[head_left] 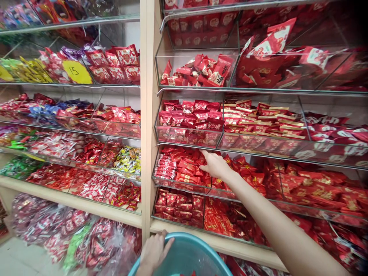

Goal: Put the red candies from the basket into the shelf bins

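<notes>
Red candy packets (pixel 184 168) heaped in clear shelf bin at 12 o'clock of basin, right hand (pixel 215 165) laid on them, fingers loosely curled, grasp not determinable, teal basin (pixel 189 255) gripped at rim by left hand (pixel 153 251), wooden shelf post (pixel 146 115) located at 11 o'clock.

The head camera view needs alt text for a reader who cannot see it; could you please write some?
The right hand reaches into a clear shelf bin of red wrapped candies, while the left hand grips the rim of a teal plastic basin. Tiered shelves of mostly red sweets fill the wall.
</notes>
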`<state>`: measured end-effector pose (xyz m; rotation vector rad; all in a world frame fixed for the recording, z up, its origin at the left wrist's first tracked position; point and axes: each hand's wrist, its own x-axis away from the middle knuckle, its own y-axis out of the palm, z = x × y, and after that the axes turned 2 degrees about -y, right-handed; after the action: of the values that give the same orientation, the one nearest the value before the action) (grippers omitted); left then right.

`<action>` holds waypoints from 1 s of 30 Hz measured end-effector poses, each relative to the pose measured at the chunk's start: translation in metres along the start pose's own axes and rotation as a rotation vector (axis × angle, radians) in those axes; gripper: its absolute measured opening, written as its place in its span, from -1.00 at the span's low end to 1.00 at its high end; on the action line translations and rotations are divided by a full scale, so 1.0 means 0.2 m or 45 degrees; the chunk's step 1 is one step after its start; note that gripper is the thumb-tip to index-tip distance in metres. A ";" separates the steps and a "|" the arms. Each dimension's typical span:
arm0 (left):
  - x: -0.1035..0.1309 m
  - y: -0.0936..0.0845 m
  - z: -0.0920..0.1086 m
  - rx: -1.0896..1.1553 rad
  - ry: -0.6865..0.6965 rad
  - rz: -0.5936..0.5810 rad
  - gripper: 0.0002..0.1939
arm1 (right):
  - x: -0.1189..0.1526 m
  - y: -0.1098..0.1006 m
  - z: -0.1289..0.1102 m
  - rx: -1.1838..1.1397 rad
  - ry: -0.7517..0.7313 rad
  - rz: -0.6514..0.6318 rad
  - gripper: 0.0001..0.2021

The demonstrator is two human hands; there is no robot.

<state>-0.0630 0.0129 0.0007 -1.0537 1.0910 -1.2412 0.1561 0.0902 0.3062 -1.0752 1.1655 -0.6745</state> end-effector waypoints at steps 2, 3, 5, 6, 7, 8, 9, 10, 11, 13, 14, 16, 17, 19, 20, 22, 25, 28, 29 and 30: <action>0.00 0.00 0.00 -0.007 0.000 0.004 -0.38 | -0.03 0.00 0.02 -0.003 -0.029 -0.050 -0.36; 0.00 0.00 0.00 -0.009 0.002 0.005 -0.37 | -0.04 0.00 0.03 -0.004 -0.038 -0.060 -0.36; 0.00 -0.01 0.00 -0.004 0.008 0.004 -0.36 | -0.05 0.01 0.05 -0.009 -0.047 -0.054 -0.35; 0.01 -0.01 0.00 0.000 0.011 0.002 -0.36 | -0.05 0.01 0.05 -0.012 -0.045 -0.044 -0.35; 0.01 -0.01 0.00 0.004 0.014 0.001 -0.37 | -0.05 0.01 0.06 -0.015 -0.046 -0.031 -0.35; 0.01 -0.01 0.00 0.007 0.014 -0.003 -0.37 | -0.04 0.02 0.06 -0.018 -0.049 -0.020 -0.35; 0.01 -0.02 0.00 0.010 0.012 -0.010 -0.37 | -0.04 0.02 0.06 -0.020 -0.055 -0.012 -0.35; 0.01 -0.02 0.00 0.013 0.008 -0.018 -0.37 | -0.04 0.02 0.07 -0.023 -0.065 -0.007 -0.34; 0.01 -0.02 0.00 0.015 0.004 -0.026 -0.37 | -0.04 0.01 0.07 -0.027 -0.076 -0.009 -0.32; 0.01 -0.03 0.00 0.015 0.000 -0.036 -0.37 | -0.05 0.00 0.07 -0.041 -0.089 -0.031 -0.30; 0.01 -0.03 0.01 0.014 0.002 -0.037 -0.37 | -0.06 0.00 0.07 -0.048 -0.088 -0.044 -0.29; 0.01 -0.03 0.01 0.009 0.003 -0.039 -0.37 | -0.08 -0.01 0.07 -0.055 -0.078 -0.066 -0.32; 0.01 -0.03 0.01 0.008 0.001 -0.044 -0.37 | -0.09 -0.01 0.07 -0.057 -0.074 -0.070 -0.33; 0.01 -0.04 0.01 0.011 -0.006 -0.053 -0.37 | -0.10 -0.01 0.07 -0.062 -0.076 -0.059 -0.34; 0.01 -0.04 0.01 0.013 -0.009 -0.056 -0.37 | -0.09 -0.01 0.07 -0.067 -0.079 -0.046 -0.34; 0.01 -0.04 0.01 0.015 -0.009 -0.051 -0.37 | -0.07 0.00 0.07 -0.075 -0.081 -0.009 -0.33; 0.01 -0.04 0.01 0.012 0.016 -0.032 -0.37 | -0.02 0.00 0.06 -0.079 -0.068 0.058 -0.35; 0.01 -0.05 0.01 0.011 0.035 -0.018 -0.38 | 0.04 0.00 0.04 -0.097 -0.062 0.128 -0.41; 0.01 -0.05 0.01 0.011 0.031 -0.019 -0.38 | 0.05 0.00 0.04 -0.106 -0.066 0.153 -0.42; 0.01 -0.05 0.01 0.009 0.023 -0.023 -0.38 | 0.07 0.00 0.03 -0.116 -0.071 0.179 -0.42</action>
<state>-0.0628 0.0101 0.0108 -1.0507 1.0923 -1.2699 0.1658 0.0809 0.3005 -1.0707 1.2207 -0.4833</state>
